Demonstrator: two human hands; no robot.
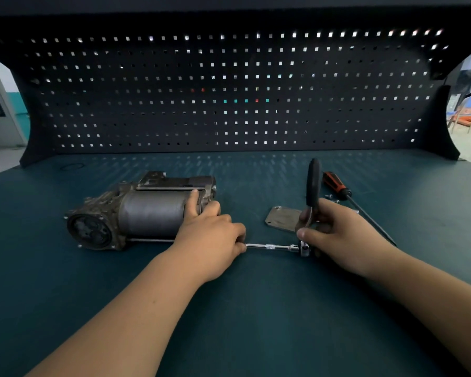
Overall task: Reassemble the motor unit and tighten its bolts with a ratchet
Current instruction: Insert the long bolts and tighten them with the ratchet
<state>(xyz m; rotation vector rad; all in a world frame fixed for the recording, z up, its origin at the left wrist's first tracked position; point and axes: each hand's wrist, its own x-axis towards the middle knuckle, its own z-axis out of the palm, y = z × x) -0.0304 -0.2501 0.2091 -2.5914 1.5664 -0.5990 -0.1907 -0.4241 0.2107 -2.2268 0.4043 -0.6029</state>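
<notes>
left hand (pixel 210 235), right hand (pixel 337 235) | 1 ratchet (pixel 313 183) | 1 motor (pixel 152 213) | maybe 2 bolts (pixel 329 197)

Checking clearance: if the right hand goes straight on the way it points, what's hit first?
Likely the flat metal plate lying just beyond the right hand, which grips the ratchet; depth is unclear.

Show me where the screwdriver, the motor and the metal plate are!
screwdriver (pixel 335 184): head view, on its orange and black handle.
motor (pixel 152 213): head view, on its grey round body.
metal plate (pixel 282 219): head view, on its flat bare face.
</notes>
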